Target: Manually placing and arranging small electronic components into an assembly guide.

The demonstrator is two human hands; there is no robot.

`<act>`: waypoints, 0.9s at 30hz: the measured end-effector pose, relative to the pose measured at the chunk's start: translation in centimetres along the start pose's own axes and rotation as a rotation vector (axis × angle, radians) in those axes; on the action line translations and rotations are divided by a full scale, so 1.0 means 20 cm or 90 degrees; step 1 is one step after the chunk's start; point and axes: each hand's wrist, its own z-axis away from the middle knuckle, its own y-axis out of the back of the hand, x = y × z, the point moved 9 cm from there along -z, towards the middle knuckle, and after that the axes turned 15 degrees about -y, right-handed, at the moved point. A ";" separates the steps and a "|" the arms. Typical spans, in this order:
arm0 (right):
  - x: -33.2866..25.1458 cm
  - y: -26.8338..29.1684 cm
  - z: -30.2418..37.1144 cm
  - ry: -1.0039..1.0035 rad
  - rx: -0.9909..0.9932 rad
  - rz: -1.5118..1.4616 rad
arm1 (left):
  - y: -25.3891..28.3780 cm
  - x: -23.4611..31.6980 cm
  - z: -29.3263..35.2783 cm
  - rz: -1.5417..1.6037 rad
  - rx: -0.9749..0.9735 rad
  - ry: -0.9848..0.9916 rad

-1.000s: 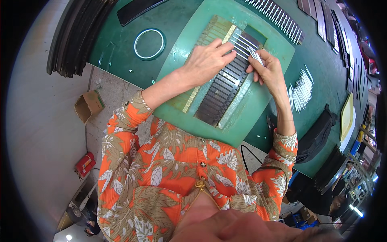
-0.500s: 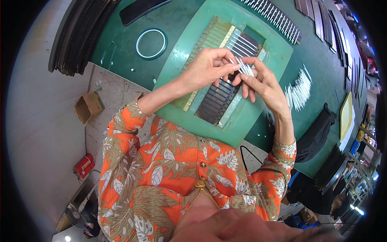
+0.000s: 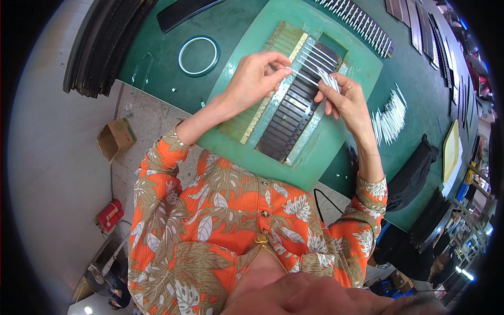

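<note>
Light is bright and even across the scene, seemingly from overhead, with only faint soft shadows under the hands. The green mat (image 3: pixel 362 68) carries a mild sheen (no harsh glare). Fisheye bending is strong: the bench edge curves toward 9 and 3 o'clock, and a black rim closes the corners. The centre is sharp; small lamps flare near 4 o'clock.

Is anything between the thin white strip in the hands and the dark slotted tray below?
Nothing visible. The left hand and right hand hold the white strip directly above the slotted tray, with only open air between them.
</note>
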 end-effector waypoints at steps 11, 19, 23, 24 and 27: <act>0.03 0.06 -0.06 0.000 0.053 0.054 | 0.04 0.11 -0.01 -0.317 0.024 -0.239; 0.01 0.06 -0.07 -0.002 0.073 0.075 | 0.03 0.13 -0.02 -0.368 0.025 -0.302; 0.01 0.05 -0.08 -0.009 0.084 0.076 | 0.02 0.13 -0.02 -0.417 0.010 -0.316; 0.01 0.04 -0.08 -0.016 0.088 0.073 | -0.02 0.16 0.00 -0.486 -0.025 -0.365; 0.01 0.04 -0.08 -0.020 0.095 0.072 | -0.11 0.21 0.03 -0.625 -0.094 -0.466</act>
